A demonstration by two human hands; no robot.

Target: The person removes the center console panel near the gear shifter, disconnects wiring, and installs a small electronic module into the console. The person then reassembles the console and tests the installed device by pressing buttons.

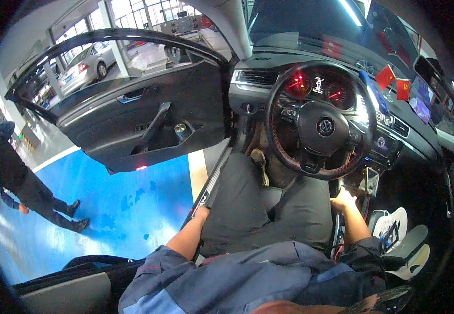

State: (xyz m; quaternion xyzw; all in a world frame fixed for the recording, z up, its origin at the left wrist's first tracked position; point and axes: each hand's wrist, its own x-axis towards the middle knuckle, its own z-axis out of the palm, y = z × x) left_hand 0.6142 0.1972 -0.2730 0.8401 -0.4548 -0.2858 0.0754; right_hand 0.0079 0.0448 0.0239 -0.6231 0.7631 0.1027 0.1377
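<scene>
I sit in the driver's seat of a car. My left hand [202, 213] reaches down between my left thigh and the door sill [206, 194]; its fingers are hidden at the seat's side. My right hand [344, 200] is low by the centre console, just right of my right thigh. Its fingers look curled, and whatever they hold is hidden. Ahead of both hands stands the steering wheel [325, 168], which neither one touches. Behind it the instrument cluster [318, 89] is lit with red warning lights.
The driver's door [174, 112] stands wide open at the left, a can [180, 132] in its pocket. Beyond it a person [15, 172] stands on blue floor. Shoes [391, 227] lie right of the console. Small red flags [385, 77] stand on the dashboard; a silver car [88, 63] is outside.
</scene>
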